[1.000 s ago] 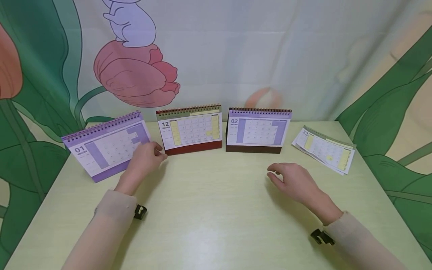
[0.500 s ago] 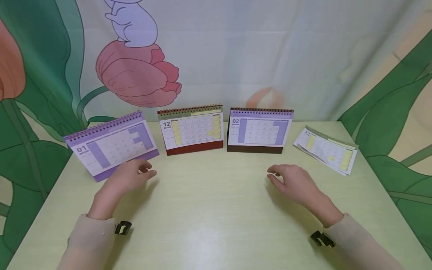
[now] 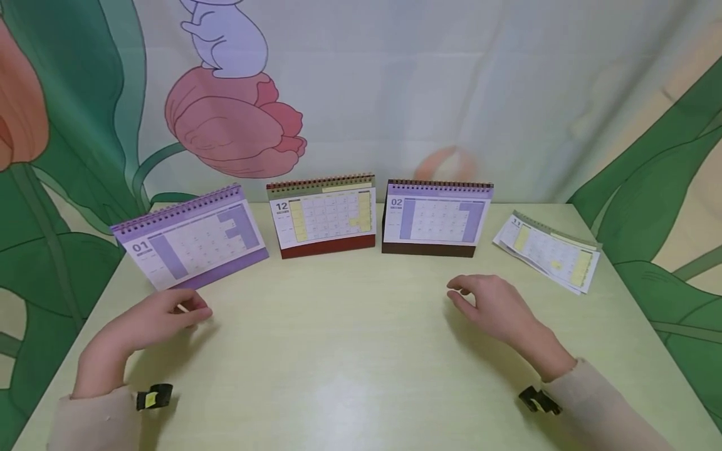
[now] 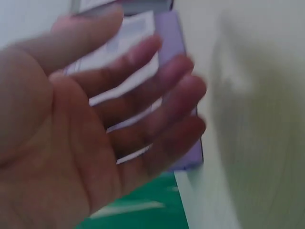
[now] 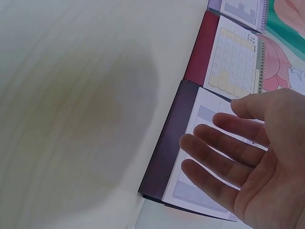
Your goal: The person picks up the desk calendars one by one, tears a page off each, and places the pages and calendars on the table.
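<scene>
My left hand (image 3: 155, 319) hovers over the table in front of the purple 01 desk calendar (image 3: 197, 241), its fingers loosely bent and holding nothing. In the left wrist view the palm (image 4: 62, 138) faces the camera, fingers spread and blurred. The right hand (image 3: 493, 307), also with nothing in it, is held relaxed in front of the brown-based 02 desk calendar (image 3: 434, 219). Between these two calendars stands the red-based 12 desk calendar (image 3: 324, 216). All three stand upright with spiral bindings on top. Loose calendar sheets, the top one marked 11 (image 3: 553, 250), lie flat at the right.
The pale table (image 3: 338, 351) runs up to a printed curtain (image 3: 366, 94) behind the calendars. Green leaf patterns flank both table sides. A small black clip-like device (image 3: 155, 396) sits at the left cuff, another black device (image 3: 539, 399) at the right.
My left hand has drawn away from the lower right corner of the 01 calendar, back and to the left. The right hand has stayed in place. The view has shifted slightly.
</scene>
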A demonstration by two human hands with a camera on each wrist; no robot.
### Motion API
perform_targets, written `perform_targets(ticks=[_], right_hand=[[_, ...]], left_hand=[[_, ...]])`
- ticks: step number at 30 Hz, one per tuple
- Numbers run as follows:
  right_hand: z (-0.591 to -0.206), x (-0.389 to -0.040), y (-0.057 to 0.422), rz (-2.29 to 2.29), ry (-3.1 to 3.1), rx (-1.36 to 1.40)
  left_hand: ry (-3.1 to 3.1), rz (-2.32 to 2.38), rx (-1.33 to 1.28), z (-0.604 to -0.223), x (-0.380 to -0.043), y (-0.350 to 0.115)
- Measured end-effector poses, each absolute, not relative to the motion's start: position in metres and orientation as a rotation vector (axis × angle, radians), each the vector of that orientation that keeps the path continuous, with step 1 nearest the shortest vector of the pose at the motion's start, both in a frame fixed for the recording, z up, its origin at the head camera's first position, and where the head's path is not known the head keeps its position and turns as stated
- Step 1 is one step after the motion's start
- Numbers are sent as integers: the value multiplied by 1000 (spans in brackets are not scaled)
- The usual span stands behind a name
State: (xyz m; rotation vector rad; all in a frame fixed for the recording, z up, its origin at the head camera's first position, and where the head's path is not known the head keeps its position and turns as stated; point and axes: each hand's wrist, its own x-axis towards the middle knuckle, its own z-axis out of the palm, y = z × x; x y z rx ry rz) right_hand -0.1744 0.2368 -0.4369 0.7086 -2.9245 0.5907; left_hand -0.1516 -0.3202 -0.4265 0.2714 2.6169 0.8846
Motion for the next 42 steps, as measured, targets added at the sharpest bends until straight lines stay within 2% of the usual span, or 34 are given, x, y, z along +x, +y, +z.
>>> perform_targets(ticks=[4, 10, 21, 25, 32, 42], right_hand=[[-438, -174, 237, 612, -2933, 707], [-437, -172, 237, 633, -2931, 700], [-435, -171, 238, 635, -2950, 693], [-435, -172, 239, 636, -2954, 694], [-433, -171, 240, 646, -2955, 693], [-434, -172, 240, 659, -2956, 714]], left_hand=[[2559, 933, 265, -426, -146, -343], [2598, 939, 52, -427, -143, -368], [2673, 841, -221, -428, -153, -381], [2719, 888, -205, -435, -158, -382], [2794, 930, -11, -446, -170, -383], [2793, 953, -51, -453, -176, -377]])
